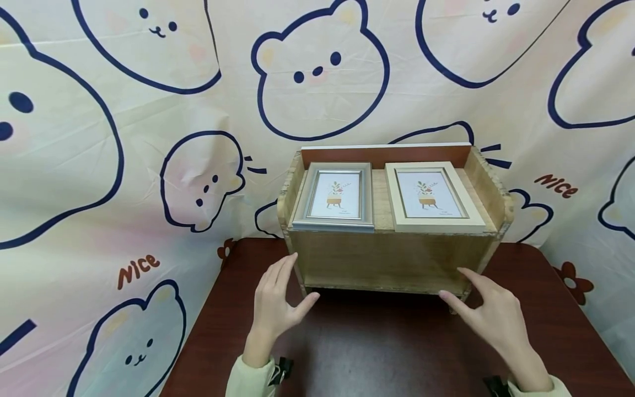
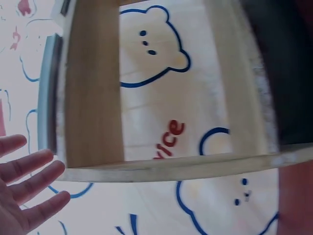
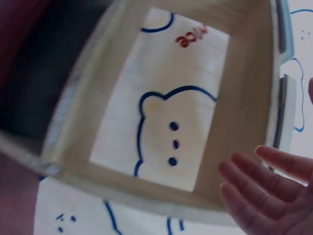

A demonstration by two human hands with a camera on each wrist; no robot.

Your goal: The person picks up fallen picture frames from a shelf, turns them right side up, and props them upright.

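Note:
A small wooden shelf (image 1: pixel 382 259) stands on the dark table, its middle level seen as an open compartment in both wrist views. On its top lie a silver-grey picture frame (image 1: pixel 338 194) at the left and a cream picture frame (image 1: pixel 429 193) at the right, each with a plant print. My left hand (image 1: pixel 278 303), fingers extended and thumb apart, is by the shelf's lower left front. Near the lower right front is my right hand (image 1: pixel 488 314), fingers spread too. Both hands hold nothing; whether fingertips touch the wood, I cannot tell.
The dark red-brown table (image 1: pixel 367 353) runs under the shelf and toward me. Behind and at both sides hangs a pale curtain (image 1: pixel 317 110) with blue-outlined cartoon animals. The shelf has raised side panels (image 1: pixel 488 184) and a brown back strip (image 1: pixel 421 154).

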